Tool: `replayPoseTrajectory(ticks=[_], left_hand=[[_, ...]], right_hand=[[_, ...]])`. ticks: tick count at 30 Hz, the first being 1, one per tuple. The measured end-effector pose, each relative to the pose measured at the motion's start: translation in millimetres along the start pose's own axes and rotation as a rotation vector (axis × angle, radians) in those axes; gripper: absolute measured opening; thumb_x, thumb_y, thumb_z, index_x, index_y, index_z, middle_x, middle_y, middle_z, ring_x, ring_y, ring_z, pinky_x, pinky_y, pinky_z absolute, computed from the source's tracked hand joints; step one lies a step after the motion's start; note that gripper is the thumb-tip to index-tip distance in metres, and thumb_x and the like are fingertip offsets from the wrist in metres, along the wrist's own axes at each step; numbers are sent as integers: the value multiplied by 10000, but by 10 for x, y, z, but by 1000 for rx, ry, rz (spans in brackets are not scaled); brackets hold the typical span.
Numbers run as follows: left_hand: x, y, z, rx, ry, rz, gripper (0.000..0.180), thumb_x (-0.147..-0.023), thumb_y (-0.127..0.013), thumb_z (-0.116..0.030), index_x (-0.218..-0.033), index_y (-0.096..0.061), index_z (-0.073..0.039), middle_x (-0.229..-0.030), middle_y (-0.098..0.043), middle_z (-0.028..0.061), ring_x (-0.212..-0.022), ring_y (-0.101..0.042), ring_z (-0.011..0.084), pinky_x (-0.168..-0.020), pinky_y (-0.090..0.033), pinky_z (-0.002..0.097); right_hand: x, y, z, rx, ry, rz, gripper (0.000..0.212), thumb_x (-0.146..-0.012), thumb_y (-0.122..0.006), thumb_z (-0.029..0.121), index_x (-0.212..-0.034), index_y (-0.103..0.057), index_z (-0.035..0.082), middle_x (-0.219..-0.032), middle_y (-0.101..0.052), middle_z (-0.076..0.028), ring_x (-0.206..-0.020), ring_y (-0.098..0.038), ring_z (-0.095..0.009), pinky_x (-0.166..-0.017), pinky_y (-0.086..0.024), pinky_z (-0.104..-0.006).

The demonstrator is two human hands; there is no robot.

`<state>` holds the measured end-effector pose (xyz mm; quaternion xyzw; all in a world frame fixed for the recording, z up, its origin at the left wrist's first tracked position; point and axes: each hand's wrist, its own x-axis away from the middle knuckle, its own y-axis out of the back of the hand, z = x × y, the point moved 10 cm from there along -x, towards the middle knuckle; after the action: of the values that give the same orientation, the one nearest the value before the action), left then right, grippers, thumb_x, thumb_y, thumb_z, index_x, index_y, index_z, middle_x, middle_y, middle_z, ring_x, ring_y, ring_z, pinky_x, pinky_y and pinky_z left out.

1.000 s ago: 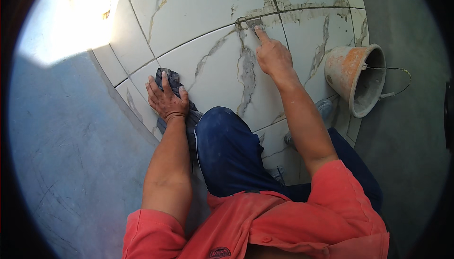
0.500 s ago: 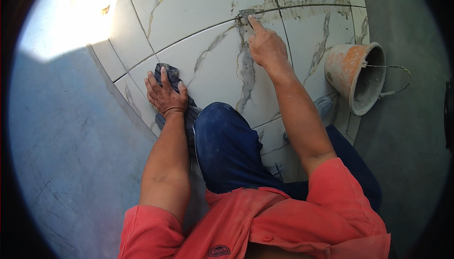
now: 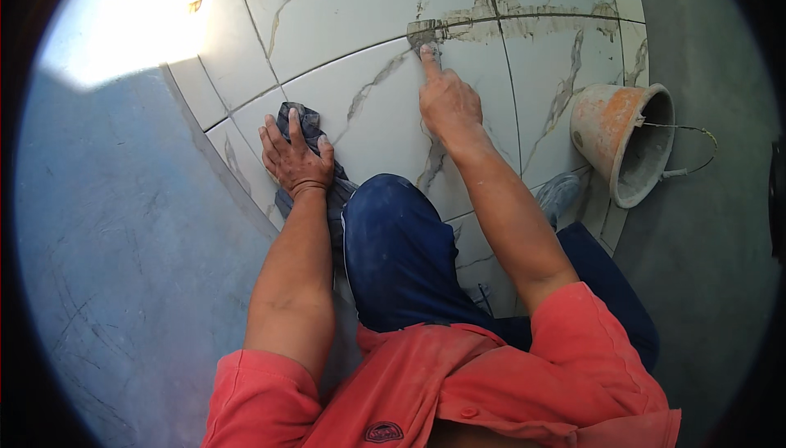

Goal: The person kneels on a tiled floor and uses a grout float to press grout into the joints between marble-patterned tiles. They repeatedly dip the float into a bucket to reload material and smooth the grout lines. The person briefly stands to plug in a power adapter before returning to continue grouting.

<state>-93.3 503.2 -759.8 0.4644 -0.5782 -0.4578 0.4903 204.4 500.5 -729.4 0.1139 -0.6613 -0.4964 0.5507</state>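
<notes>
My right hand (image 3: 450,106) grips a putty knife (image 3: 423,36), with the index finger stretched along its grey blade. The blade lies against the joint between white marble-veined tiles (image 3: 344,194); its handle is hidden in my palm. Grey-brown grout (image 3: 483,22) fills the joint and smears the tile faces to the right of the blade. Farther left, my left hand (image 3: 296,157) rests flat with fingers spread on a crumpled dark cloth (image 3: 307,125), pressing it against the tiles beside my knee.
A dirty white and orange bucket (image 3: 606,129) lies tipped on its side at the right, its wire handle (image 3: 696,130) sticking out. My bent knee (image 3: 393,235) and a shoe (image 3: 558,198) are close to the tiles. Bluish floor (image 3: 139,243) borders them at left, with bright sunlight at the upper left.
The putty knife's blade has turned and now shows its broad face at the joint. My right hand has drawn slightly nearer and left. The whole view has shifted a little.
</notes>
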Motion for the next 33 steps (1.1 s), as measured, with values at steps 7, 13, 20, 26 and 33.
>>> replayPoseTrajectory(ticks=[7, 13, 20, 26, 33], left_hand=[[-8, -10, 1, 1, 7, 8, 790, -837, -616, -433, -1564, -343, -289, -1666, -208, 135, -1544, -180, 378, -1210, -197, 540], [0, 15, 40, -16, 1, -2, 795, -835, -617, -428, -1567, -339, -288, -1665, -208, 134, -1543, -179, 377, -1211, -197, 532], [-18, -14, 19, 11, 7, 0, 794, -835, -614, -428, -1567, -339, -289, -1665, -208, 140, -1541, -185, 380, -1207, -198, 542], [3, -1, -26, 14, -17, -14, 801, -832, -612, -423, -1570, -335, -286, -1665, -207, 143, -1539, -189, 383, -1209, -196, 547], [-5, 3, 33, 3, -10, -18, 807, -820, -617, -426, -1567, -334, -307, -1665, -198, 140, -1541, -182, 382, -1211, -197, 542]], right_hand=[[-43, 116, 111, -107, -1, -53, 610, -983, -490, 218, -1585, -391, 194, -1099, -680, -218, -1033, -686, -408, -935, -545, -514], [144, 5, 93, -43, 25, 38, 607, -995, -443, 182, -1597, -366, 196, -1137, -669, -222, -1046, -695, -395, -931, -555, -499], [51, 44, 19, -50, -12, 56, 604, -993, -436, 154, -1592, -374, 193, -1164, -670, -222, -1066, -690, -391, -953, -545, -497], [-14, 246, -80, -77, -44, 15, 603, -987, -447, 153, -1586, -386, 194, -1196, -674, -216, -1098, -685, -384, -972, -540, -489], [143, 176, -224, -74, -34, 71, 598, -980, -457, 161, -1575, -400, 187, -1159, -697, -211, -1106, -685, -384, -982, -544, -482]])
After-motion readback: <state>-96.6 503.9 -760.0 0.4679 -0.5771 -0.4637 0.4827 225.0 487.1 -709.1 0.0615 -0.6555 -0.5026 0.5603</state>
